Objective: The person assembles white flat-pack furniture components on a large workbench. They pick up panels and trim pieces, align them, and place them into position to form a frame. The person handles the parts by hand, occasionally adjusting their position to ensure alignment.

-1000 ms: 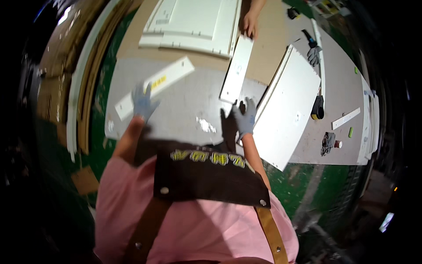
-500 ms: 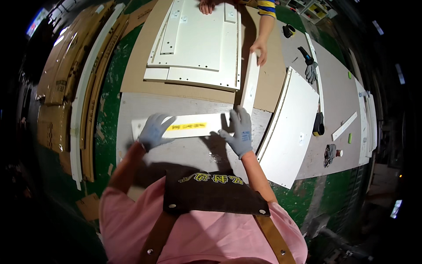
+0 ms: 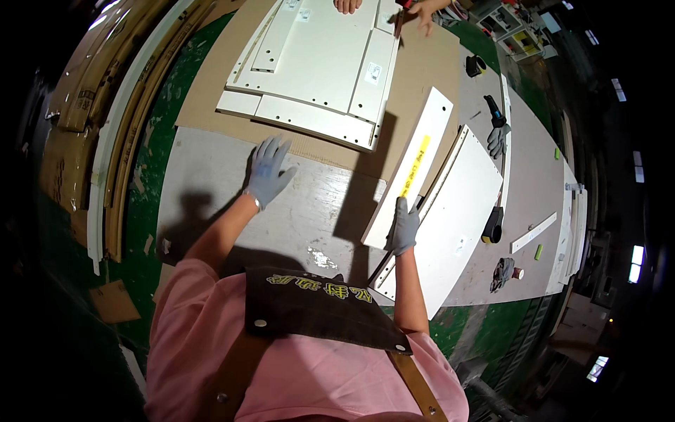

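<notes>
My right hand [image 3: 403,226], in a grey glove, grips the near end of a narrow white board [image 3: 399,186] with a yellow label. The board slants up and away to the right, partly over a wider white panel [image 3: 460,211]. My left hand [image 3: 268,172], also gloved, is held over the grey work surface [image 3: 211,151] with its fingers spread and nothing in it. Ahead of it lies a stack of white panels [image 3: 316,70] with drilled holes along the edges, a narrow white strip [image 3: 376,70] on its right side.
Another person's hand [image 3: 425,13] reaches in past the stack. Brown cardboard [image 3: 415,70] lies under the panels. Long wrapped cartons [image 3: 84,105] lean at the left. At right are a loose grey glove [image 3: 498,141], black tape rolls [image 3: 493,225] and a short white strip [image 3: 534,233].
The labelled board has swung from lying crosswise to pointing away at my right. My left hand has let go of it. A narrow strip now lies on the stack and the other person's hand is off it.
</notes>
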`<state>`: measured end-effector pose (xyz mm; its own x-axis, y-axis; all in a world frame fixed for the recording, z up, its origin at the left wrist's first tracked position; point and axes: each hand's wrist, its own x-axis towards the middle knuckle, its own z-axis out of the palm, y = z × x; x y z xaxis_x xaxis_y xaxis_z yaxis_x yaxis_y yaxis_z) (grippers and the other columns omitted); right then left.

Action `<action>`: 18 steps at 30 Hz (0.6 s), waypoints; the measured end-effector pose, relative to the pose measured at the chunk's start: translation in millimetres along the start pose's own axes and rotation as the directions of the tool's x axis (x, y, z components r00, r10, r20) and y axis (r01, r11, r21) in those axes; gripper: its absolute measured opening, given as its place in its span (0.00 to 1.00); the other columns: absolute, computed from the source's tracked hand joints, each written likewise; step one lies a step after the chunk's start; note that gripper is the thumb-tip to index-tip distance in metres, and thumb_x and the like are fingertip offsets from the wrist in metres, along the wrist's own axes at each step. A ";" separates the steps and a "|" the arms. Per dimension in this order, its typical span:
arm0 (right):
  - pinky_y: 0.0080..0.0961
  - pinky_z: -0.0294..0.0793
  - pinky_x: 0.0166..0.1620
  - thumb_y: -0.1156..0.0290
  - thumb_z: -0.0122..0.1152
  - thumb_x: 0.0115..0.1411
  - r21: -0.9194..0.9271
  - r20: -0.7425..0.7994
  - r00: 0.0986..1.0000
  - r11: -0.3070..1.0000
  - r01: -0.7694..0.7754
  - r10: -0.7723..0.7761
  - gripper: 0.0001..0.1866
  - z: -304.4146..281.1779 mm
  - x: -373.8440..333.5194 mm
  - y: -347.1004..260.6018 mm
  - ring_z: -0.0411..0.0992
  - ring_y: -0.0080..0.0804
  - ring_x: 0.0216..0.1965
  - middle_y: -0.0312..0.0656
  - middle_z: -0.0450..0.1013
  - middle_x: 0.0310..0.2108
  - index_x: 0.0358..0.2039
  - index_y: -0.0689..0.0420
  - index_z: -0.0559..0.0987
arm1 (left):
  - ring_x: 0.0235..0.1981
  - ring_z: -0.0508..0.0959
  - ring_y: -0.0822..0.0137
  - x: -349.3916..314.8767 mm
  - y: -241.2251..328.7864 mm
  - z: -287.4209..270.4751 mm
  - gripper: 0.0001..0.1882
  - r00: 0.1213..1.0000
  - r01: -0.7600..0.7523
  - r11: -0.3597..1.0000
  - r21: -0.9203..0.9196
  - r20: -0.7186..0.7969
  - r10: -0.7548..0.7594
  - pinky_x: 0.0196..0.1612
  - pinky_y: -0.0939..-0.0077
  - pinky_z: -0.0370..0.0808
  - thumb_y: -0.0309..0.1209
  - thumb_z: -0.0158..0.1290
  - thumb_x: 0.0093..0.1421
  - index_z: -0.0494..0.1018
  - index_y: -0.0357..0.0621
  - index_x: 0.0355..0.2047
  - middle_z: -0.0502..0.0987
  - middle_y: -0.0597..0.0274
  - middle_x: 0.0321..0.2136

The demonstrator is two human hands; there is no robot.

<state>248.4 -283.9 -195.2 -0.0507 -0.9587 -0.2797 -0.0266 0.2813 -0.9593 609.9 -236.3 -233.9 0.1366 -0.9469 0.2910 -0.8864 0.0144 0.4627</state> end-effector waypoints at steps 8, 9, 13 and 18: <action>0.26 0.63 0.19 0.45 0.57 0.65 -0.222 -0.094 0.994 0.975 0.027 -0.049 0.26 31.2 68.2 -3.7 0.58 0.21 0.19 0.33 0.63 0.20 0.31 0.61 0.72 | 0.66 0.57 0.46 51.4 22.9 16.8 0.36 0.997 -0.075 0.996 0.051 0.006 0.075 0.68 0.50 0.49 0.46 0.55 0.58 0.62 0.41 0.63 0.61 0.46 0.64; 0.26 0.63 0.20 0.47 0.56 0.65 -0.194 -0.108 0.994 0.981 -0.017 -0.005 0.26 32.7 72.7 -1.3 0.58 0.21 0.20 0.33 0.62 0.20 0.29 0.60 0.71 | 0.67 0.56 0.46 77.3 35.0 18.1 0.37 0.995 -0.098 0.993 0.061 0.028 0.096 0.68 0.50 0.49 0.48 0.55 0.59 0.62 0.42 0.64 0.60 0.46 0.64; 0.25 0.62 0.24 0.54 0.52 0.69 -0.203 -0.086 0.990 0.975 0.090 -0.109 0.21 49.4 96.9 -9.8 0.58 0.19 0.22 0.32 0.62 0.20 0.26 0.58 0.70 | 0.70 0.49 0.47 183.9 74.4 54.7 0.44 0.982 -0.146 0.950 0.276 0.159 0.105 0.70 0.52 0.41 0.60 0.43 0.62 0.56 0.39 0.67 0.54 0.45 0.68; 0.24 0.61 0.24 0.55 0.52 0.69 -0.122 -0.148 0.986 0.991 0.063 -0.081 0.20 34.4 110.8 1.3 0.58 0.18 0.22 0.31 0.63 0.20 0.27 0.58 0.70 | 0.72 0.43 0.41 249.6 121.5 108.4 0.52 0.933 0.023 0.901 0.434 0.314 -0.175 0.69 0.44 0.36 0.66 0.39 0.60 0.49 0.34 0.69 0.45 0.38 0.70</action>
<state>277.1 -391.2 -228.7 -0.1955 -0.9617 -0.1923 -0.1511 0.2233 -0.9630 488.4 -505.8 -195.8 0.1434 -0.9870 -0.0721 -0.9872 -0.1478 0.0601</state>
